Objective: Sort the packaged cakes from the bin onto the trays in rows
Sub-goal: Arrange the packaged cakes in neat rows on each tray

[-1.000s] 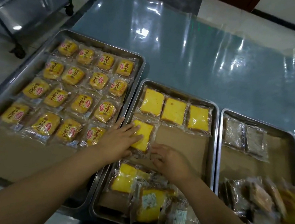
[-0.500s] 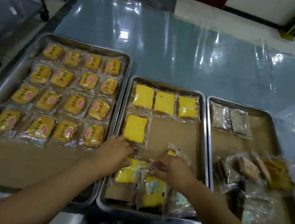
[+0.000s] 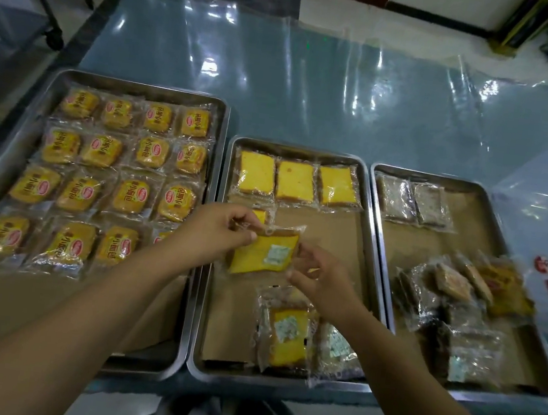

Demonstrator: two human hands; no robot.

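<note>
I am pinching one cake packet (image 3: 261,254) between left hand (image 3: 214,234) and right hand (image 3: 321,277); advise turning it sticker-down and laying it flat just beyond my right hand.

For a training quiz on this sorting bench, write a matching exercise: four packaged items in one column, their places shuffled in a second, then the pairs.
Things
1. yellow buns in printed clear wrappers
2. yellow cake slice in a clear wrapper with a white sachet
3. two dark cakes in clear wrappers
4. heap of mixed clear packets

Places
A. far end of the right metal tray
B. between the left hand and right hand
C. near end of the right metal tray
D. rows in the left metal tray

Pairs: 1-D, 2-B, 3-A, 4-C.
</note>
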